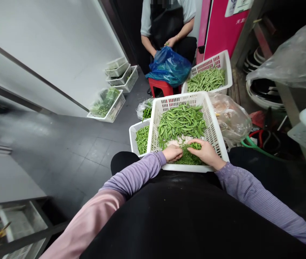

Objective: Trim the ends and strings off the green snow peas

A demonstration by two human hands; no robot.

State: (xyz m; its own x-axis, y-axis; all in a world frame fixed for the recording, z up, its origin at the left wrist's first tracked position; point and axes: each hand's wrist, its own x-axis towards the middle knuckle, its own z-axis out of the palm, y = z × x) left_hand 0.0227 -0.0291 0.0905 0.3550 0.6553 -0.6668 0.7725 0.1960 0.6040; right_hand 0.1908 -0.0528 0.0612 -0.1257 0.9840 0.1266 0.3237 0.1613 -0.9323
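A white plastic basket point(216, 138) rests at my lap, with a heap of green pea pods point(181, 122) in its far part. Green strings and trimmings point(188, 158) are piled at its near side. My right hand point(208, 154) is curled over the near part of the basket, holding several pea pods point(195, 145) in its fingers. Just left of it, my left hand point(172, 154) is closed in a pinch over the trimmings. Whatever sits between its fingertips is too small to make out.
A smaller basket of pods point(142, 139) stands at the left. Opposite, a person point(169, 27) handles a blue plastic bag point(169, 66) over a red stool point(160, 86). Another pod basket point(207, 80) is behind; stacked baskets point(123, 77) line the wall. Shelving point(290, 97) is at right.
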